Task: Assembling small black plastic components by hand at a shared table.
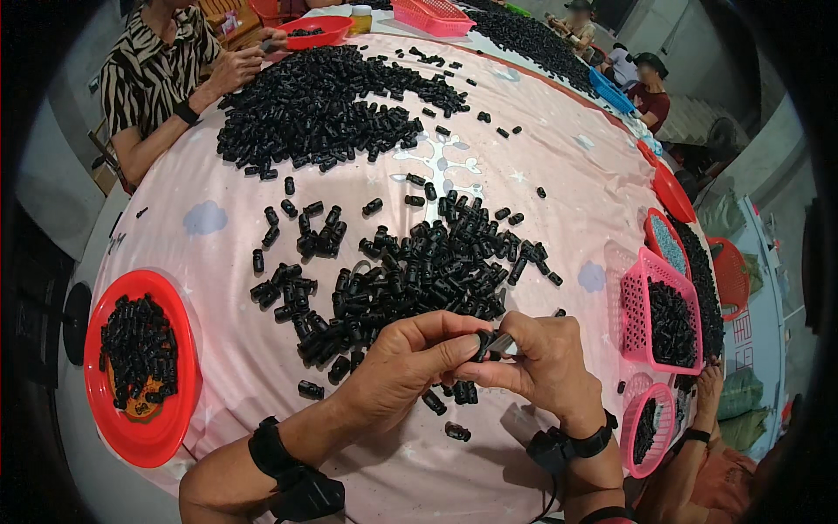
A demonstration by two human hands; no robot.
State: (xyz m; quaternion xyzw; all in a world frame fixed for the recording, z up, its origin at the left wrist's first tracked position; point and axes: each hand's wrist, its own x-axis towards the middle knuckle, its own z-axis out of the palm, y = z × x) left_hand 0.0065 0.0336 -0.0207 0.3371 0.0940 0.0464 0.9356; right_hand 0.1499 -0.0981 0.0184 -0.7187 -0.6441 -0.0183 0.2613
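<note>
Over the near part of the table my left hand (417,351) pinches a small black plastic part (482,346) between thumb and fingers. My right hand (546,362) meets it there, its closed fingers on a flat, greyish metal-looking piece (503,343) against the black part. What that piece is, I cannot make out. Just beyond both hands spreads a loose pile of small black ribbed cylinders (428,271), some standing and some lying. A few black cylinders (456,430) lie near my wrists. Both wrists wear black bands with small boxes.
A red plate (188,410) of black parts stands at left. On the right are a pink basket (627,327) and a smaller pink basket (630,445). A bigger black heap (314,109) lies farther off. A person in a striped shirt (157,70) sits far left; another person's arm (698,437) is at lower right.
</note>
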